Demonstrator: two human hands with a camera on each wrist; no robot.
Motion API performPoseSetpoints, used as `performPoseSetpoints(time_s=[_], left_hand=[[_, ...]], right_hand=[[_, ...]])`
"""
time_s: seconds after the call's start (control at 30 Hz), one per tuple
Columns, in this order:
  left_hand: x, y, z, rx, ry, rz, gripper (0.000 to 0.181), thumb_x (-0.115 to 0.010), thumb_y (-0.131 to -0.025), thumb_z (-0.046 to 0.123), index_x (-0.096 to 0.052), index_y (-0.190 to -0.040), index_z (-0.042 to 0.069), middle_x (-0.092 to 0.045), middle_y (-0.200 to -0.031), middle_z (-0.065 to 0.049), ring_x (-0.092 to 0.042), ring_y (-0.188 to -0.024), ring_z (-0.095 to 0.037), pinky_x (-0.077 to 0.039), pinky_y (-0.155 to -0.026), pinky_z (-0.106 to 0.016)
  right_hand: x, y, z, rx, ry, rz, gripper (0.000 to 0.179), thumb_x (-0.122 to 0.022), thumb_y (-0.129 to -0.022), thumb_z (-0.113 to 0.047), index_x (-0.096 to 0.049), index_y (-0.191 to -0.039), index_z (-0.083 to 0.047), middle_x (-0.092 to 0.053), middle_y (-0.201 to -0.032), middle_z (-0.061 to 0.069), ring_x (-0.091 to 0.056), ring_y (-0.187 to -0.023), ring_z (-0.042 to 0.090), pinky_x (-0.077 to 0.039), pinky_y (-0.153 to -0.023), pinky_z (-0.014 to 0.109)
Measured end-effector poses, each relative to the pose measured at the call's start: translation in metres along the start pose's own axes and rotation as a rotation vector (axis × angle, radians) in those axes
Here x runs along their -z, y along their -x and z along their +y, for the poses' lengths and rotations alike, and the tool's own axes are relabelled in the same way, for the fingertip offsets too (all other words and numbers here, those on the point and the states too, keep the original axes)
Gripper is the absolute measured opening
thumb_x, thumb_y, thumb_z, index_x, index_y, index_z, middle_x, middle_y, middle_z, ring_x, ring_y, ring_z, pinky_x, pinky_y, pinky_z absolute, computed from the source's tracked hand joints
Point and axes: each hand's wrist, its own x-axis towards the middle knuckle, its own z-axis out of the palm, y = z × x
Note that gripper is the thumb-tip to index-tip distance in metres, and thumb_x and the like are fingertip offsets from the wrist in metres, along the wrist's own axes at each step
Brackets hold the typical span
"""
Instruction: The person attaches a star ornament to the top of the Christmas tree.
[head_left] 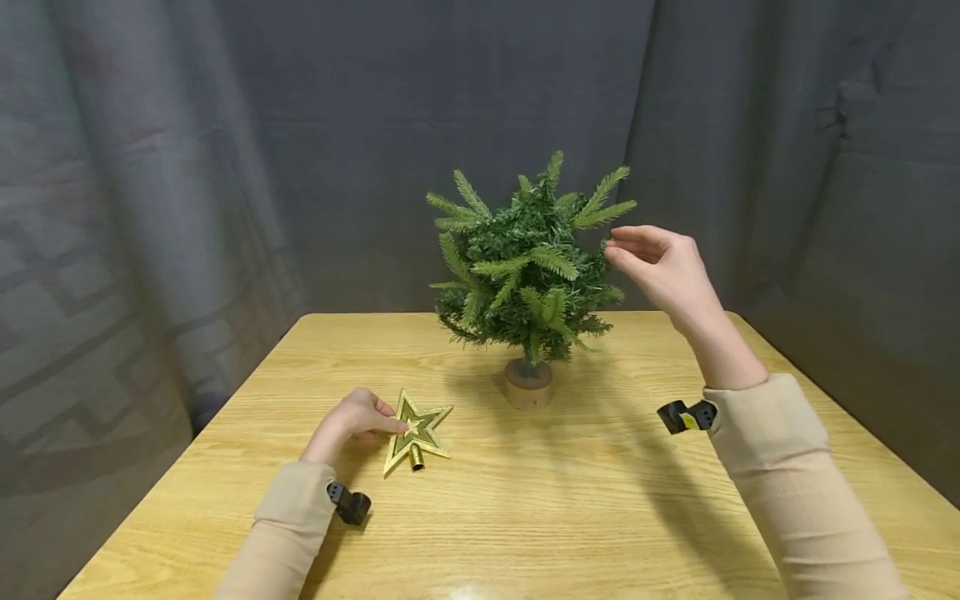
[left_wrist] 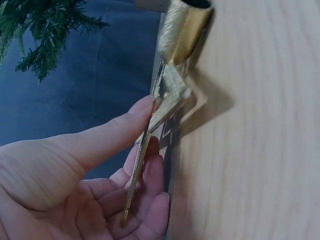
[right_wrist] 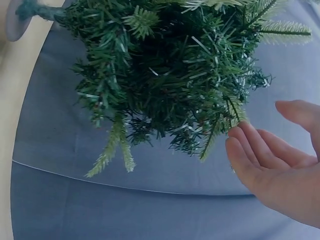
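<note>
A gold star tree topper (head_left: 431, 418) with a short tube at its base lies low over the table. My left hand (head_left: 360, 419) pinches one side of it, thumb on top and fingers beneath. In the left wrist view the star (left_wrist: 172, 92) is seen edge-on, its hollow tube toward the top. A small artificial Christmas tree (head_left: 525, 258) stands upright on a round wooden base (head_left: 528, 385). At the tree's right side is my right hand (head_left: 667, 271), thumb and fingers apart, with nothing held. Its fingertips (right_wrist: 240, 131) are right at the branch tips.
The light wooden table (head_left: 480, 517) carries the tree toward its far edge. Grey curtains (head_left: 360, 150) hang behind and on both sides. A small black camera is strapped to each wrist.
</note>
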Motion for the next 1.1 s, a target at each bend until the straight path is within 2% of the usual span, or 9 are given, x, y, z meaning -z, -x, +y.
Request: performPoseSetpoints(time_s=[0.17, 0.27, 0.4, 0.63, 0.87, 1.0, 1.1], left_hand=[[0.001, -0.002, -0.001, 0.027, 0.166, -0.040, 0.035, -0.080, -0.073, 0.011, -0.063, -0.098, -0.006, -0.063, -0.094, -0.011, -0.062, -0.069, -0.012, -0.058, -0.066, -0.028], [0.004, -0.004, -0.003, 0.030, 0.295, -0.084, 0.034, -0.076, -0.077, 0.006, -0.061, -0.103, -0.009, -0.064, -0.088, -0.008, -0.065, -0.073, -0.012, -0.059, -0.073, -0.031], [0.009, -0.005, -0.008, 0.037, 0.425, -0.138, 0.034, -0.070, -0.081, 0.001, -0.057, -0.109, -0.012, -0.063, -0.085, -0.005, -0.065, -0.073, -0.011, -0.058, -0.075, -0.029], [0.016, -0.007, -0.014, 0.058, 0.538, -0.198, 0.042, -0.065, -0.085, 0.000, -0.051, -0.121, -0.014, -0.065, -0.090, -0.005, -0.066, -0.076, -0.011, -0.057, -0.080, -0.027], [0.021, -0.010, -0.019, 0.048, 0.664, -0.208, 0.049, -0.060, -0.089, 0.001, -0.041, -0.131, -0.015, -0.065, -0.088, 0.000, -0.065, -0.078, -0.008, -0.057, -0.080, -0.025], [0.032, -0.010, -0.015, 0.022, 0.708, -0.207, 0.052, -0.059, -0.090, 0.001, -0.038, -0.134, -0.016, -0.068, -0.082, 0.003, -0.067, -0.075, -0.007, -0.057, -0.078, -0.023], [0.043, -0.008, -0.007, 0.002, 0.726, -0.203, 0.052, -0.058, -0.091, 0.001, -0.036, -0.135, -0.016, -0.069, -0.079, 0.004, -0.067, -0.073, -0.006, -0.056, -0.078, -0.022]], right_hand=[[0.001, -0.006, -0.008, 0.024, 0.016, 0.026, 0.046, -0.058, -0.093, -0.033, -0.054, -0.131, -0.007, -0.060, -0.127, 0.017, -0.059, -0.107, 0.008, -0.046, -0.099, 0.037], [0.001, -0.010, -0.012, 0.029, 0.019, 0.044, 0.045, -0.059, -0.093, -0.032, -0.055, -0.131, -0.007, -0.061, -0.126, 0.016, -0.059, -0.103, 0.003, -0.048, -0.093, 0.029], [-0.002, -0.016, -0.016, 0.033, 0.005, 0.049, 0.046, -0.060, -0.092, -0.030, -0.055, -0.130, -0.006, -0.062, -0.126, 0.014, -0.058, -0.099, -0.002, -0.048, -0.086, 0.020], [-0.010, -0.027, -0.022, 0.040, -0.054, 0.039, 0.047, -0.061, -0.092, -0.029, -0.054, -0.131, -0.004, -0.061, -0.127, 0.014, -0.059, -0.099, 0.000, -0.048, -0.095, 0.030], [-0.016, -0.035, -0.031, 0.050, -0.073, 0.070, 0.042, -0.061, -0.092, -0.026, -0.057, -0.128, -0.006, -0.062, -0.125, 0.013, -0.060, -0.099, 0.002, -0.049, -0.090, 0.026], [-0.018, -0.040, -0.034, 0.071, -0.071, 0.084, 0.041, -0.061, -0.092, -0.025, -0.058, -0.127, -0.006, -0.062, -0.125, 0.014, -0.061, -0.102, 0.007, -0.049, -0.092, 0.028], [-0.020, -0.045, -0.037, 0.089, -0.050, 0.084, 0.039, -0.060, -0.092, -0.022, -0.058, -0.127, -0.004, -0.061, -0.126, 0.017, -0.061, -0.109, 0.017, -0.049, -0.095, 0.031]])
